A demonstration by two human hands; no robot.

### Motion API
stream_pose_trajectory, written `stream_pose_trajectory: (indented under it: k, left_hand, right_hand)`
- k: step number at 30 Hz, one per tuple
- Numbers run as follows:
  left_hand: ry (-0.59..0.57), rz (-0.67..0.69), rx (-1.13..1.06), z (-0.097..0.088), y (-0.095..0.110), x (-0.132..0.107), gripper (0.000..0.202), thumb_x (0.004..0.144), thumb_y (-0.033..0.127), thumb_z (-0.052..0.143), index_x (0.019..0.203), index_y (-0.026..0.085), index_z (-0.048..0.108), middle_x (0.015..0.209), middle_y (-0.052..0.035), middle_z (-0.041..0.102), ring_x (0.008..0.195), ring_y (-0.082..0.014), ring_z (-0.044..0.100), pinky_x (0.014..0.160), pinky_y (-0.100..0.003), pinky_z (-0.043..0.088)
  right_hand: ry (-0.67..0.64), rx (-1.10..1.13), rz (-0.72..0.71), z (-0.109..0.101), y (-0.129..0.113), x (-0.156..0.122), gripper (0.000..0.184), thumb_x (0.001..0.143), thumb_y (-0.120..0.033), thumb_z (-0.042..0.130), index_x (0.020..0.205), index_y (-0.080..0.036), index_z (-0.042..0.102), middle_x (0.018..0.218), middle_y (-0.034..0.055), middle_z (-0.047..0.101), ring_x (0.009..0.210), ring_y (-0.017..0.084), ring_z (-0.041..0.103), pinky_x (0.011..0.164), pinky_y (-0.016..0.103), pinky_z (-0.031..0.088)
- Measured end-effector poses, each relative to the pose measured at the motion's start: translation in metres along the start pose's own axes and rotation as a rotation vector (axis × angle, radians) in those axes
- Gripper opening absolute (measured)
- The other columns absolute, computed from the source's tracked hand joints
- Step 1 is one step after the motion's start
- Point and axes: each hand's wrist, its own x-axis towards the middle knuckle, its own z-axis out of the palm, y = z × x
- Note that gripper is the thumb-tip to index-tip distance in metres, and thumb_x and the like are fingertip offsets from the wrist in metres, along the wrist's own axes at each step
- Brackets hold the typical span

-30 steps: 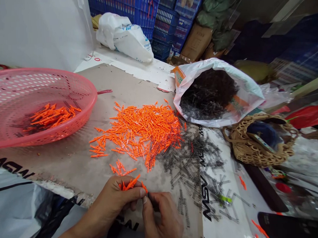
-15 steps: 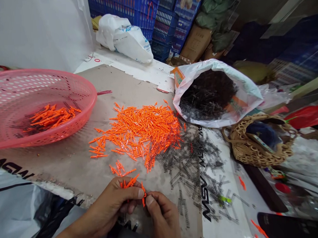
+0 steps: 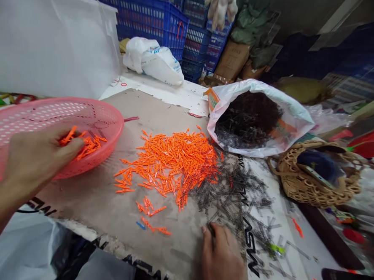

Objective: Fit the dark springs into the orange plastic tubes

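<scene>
At the left, my left hand (image 3: 39, 155) reaches over the pink perforated basket (image 3: 109, 115). Its thumb and forefinger close around an orange plastic piece (image 3: 68, 136), just above more such pieces lying in the basket. My right hand (image 3: 221, 254) rests low on the table, its fingers bent and drawn together at the near edge of the scattered dark springs (image 3: 209, 197). Whatever lies between those fingertips is too dark to name. A large heap of orange pieces (image 3: 172, 158) covers the middle of the table, with a few loose pieces (image 3: 156, 227) nearer me.
A white bag (image 3: 253, 85) full of dark springs lies open at the back right. Beside it sits a woven basket (image 3: 320, 195) with a phone (image 3: 317, 176). Blue crates (image 3: 174, 31) and a white plastic bag (image 3: 153, 61) are behind. A small blue strip (image 3: 140, 225) lies in front.
My hands have parted. The left went from the near middle to the pink basket, leaving several orange pieces on the table; the right moved rightward to the springs. The view shifted slightly.
</scene>
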Motion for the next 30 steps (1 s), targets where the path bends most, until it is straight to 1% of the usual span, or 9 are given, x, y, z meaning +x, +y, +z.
stream_pose_trajectory:
  k: [2,5,9,12,15,17,22,27,30]
  left_hand:
    - [0.142,0.146,0.328,-0.006,-0.012,0.025,0.029,0.076,0.047,0.059,0.069,0.019,0.059,0.05,0.0089,0.028,0.063,-0.0115,0.039,0.054,-0.024,0.01]
    - [0.129,0.313,0.433,0.0,-0.019,0.04,0.041,0.071,0.054,0.059,0.08,0.016,0.068,0.054,0.0086,0.049,0.076,-0.0141,0.047,0.059,-0.027,0.015]
    - [0.187,0.603,0.305,0.025,0.0,0.009,0.045,0.083,0.049,0.048,0.103,0.014,0.069,0.099,-0.0022,0.063,0.105,-0.0234,0.046,0.08,-0.038,0.027]
    - [-0.054,0.781,0.13,0.06,0.017,-0.048,0.024,0.087,0.031,0.051,0.092,0.019,0.072,0.099,-0.0053,0.063,0.099,-0.0252,0.05,0.088,-0.04,0.032]
    - [-0.408,0.911,-0.009,0.1,0.021,-0.107,0.027,0.09,0.013,0.046,0.082,0.021,0.07,0.081,-0.0053,0.064,0.082,-0.0218,0.05,0.075,-0.036,0.037]
    - [-0.508,0.904,0.009,0.12,0.017,-0.132,0.025,0.091,0.013,0.047,0.081,0.021,0.069,0.079,-0.0057,0.062,0.08,-0.0224,0.048,0.072,-0.036,0.036]
    - [-0.613,0.935,0.069,0.136,0.006,-0.143,0.023,0.085,0.004,0.055,0.082,0.022,0.069,0.083,-0.0047,0.061,0.082,-0.0226,0.047,0.069,-0.035,0.033]
    - [-0.655,1.082,0.074,0.135,0.007,-0.142,0.022,0.083,0.002,0.056,0.087,0.022,0.066,0.093,-0.0052,0.061,0.09,-0.0232,0.05,0.078,-0.035,0.039]
    - [-0.576,1.125,0.008,0.132,0.007,-0.144,0.024,0.088,0.004,0.052,0.093,0.023,0.066,0.093,-0.0061,0.062,0.091,-0.0225,0.052,0.083,-0.034,0.042]
  right_hand:
    - [-0.009,-0.075,-0.042,0.006,0.002,0.005,0.041,0.099,-0.044,0.036,0.092,-0.016,0.066,0.081,0.0124,0.068,0.078,0.027,0.058,0.067,0.035,0.04]
    - [-0.005,-0.092,-0.019,0.011,0.0,0.008,0.042,0.101,-0.039,0.033,0.09,-0.017,0.066,0.081,0.013,0.067,0.077,0.027,0.057,0.068,0.036,0.039]
    - [-0.009,-0.094,-0.026,0.008,-0.001,0.011,0.041,0.101,-0.036,0.032,0.089,-0.018,0.067,0.079,0.0115,0.067,0.078,0.026,0.058,0.069,0.036,0.038]
    - [-0.024,-0.075,-0.011,-0.001,-0.004,0.012,0.039,0.101,-0.032,0.031,0.093,-0.016,0.066,0.083,0.0125,0.067,0.083,0.026,0.059,0.071,0.035,0.039]
    - [-0.025,-0.047,0.009,-0.007,-0.011,0.001,0.033,0.1,-0.031,0.036,0.092,-0.017,0.065,0.084,0.0119,0.066,0.082,0.025,0.06,0.07,0.034,0.039]
    - [-0.015,-0.01,0.024,-0.007,-0.018,-0.013,0.027,0.099,-0.029,0.039,0.088,-0.019,0.063,0.081,0.01,0.065,0.079,0.025,0.059,0.069,0.034,0.038]
    - [-0.11,0.075,0.009,-0.002,-0.029,-0.038,0.02,0.097,-0.024,0.042,0.088,-0.021,0.059,0.078,0.007,0.062,0.078,0.025,0.058,0.068,0.034,0.038]
    - [-0.175,0.106,-0.008,0.001,-0.034,-0.022,0.017,0.095,-0.027,0.046,0.093,-0.021,0.062,0.088,0.0084,0.064,0.082,0.026,0.056,0.07,0.035,0.039]
    - [-0.221,0.213,0.02,0.005,-0.038,-0.012,0.024,0.094,-0.024,0.043,0.083,-0.023,0.064,0.081,0.0065,0.064,0.078,0.024,0.056,0.07,0.034,0.04]
